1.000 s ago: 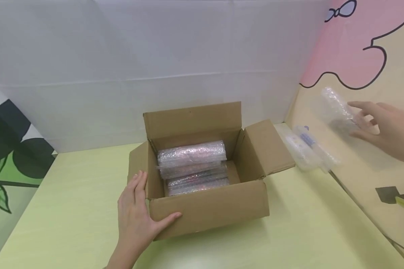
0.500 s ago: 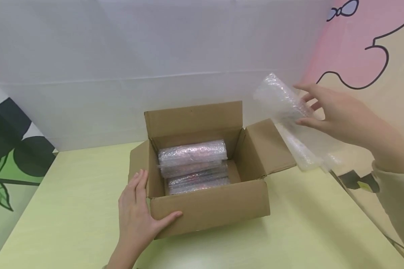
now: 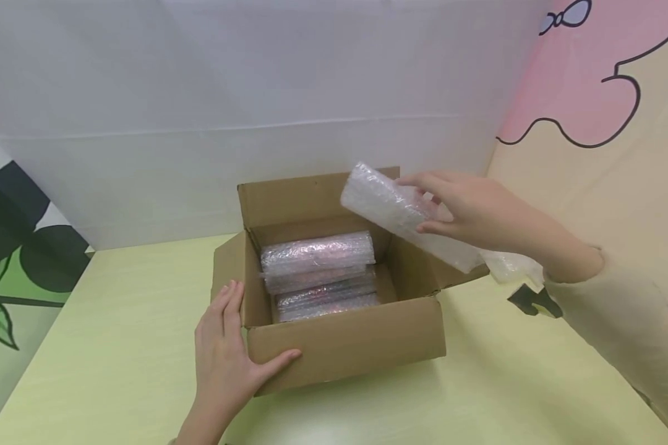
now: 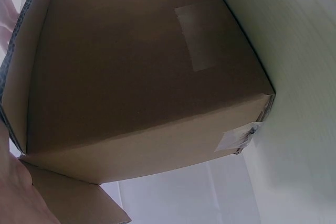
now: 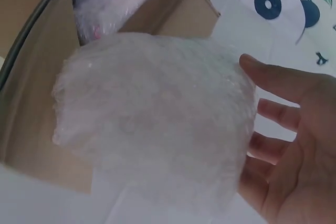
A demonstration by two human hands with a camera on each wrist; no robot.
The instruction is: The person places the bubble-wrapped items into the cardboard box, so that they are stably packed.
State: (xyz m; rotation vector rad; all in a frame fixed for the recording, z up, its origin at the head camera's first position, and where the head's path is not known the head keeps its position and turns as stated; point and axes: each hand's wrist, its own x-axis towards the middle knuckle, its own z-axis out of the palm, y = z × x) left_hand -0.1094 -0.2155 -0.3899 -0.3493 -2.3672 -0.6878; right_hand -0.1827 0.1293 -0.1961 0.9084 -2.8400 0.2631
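Right hand: the right hand was above the right side of the cardboard box, and its grip was clamped on a piece of bubble wrap, pinched between thumb and fingers.
Held bubble wrap: it was tilted, the higher end before the box's back flap and the lower end over its right flap; whether it touched the box, I cannot tell.
Left hand: the left hand rested on the front left corner of the box, its grip apart, with straight fingers along the left flap and the thumb spread upon the front flap.
Wrapped rolls: inside the box lay shiny bubble-wrapped rolls, one toward the back and others nearer to the front; some pink showed through the wrapping.
Loose wrap: more bubble wrap lay to the right of the box, partly hidden by the right arm.
Tape: clear tape was stuck on the outside of the box.
Table: the pale green table carried the box.
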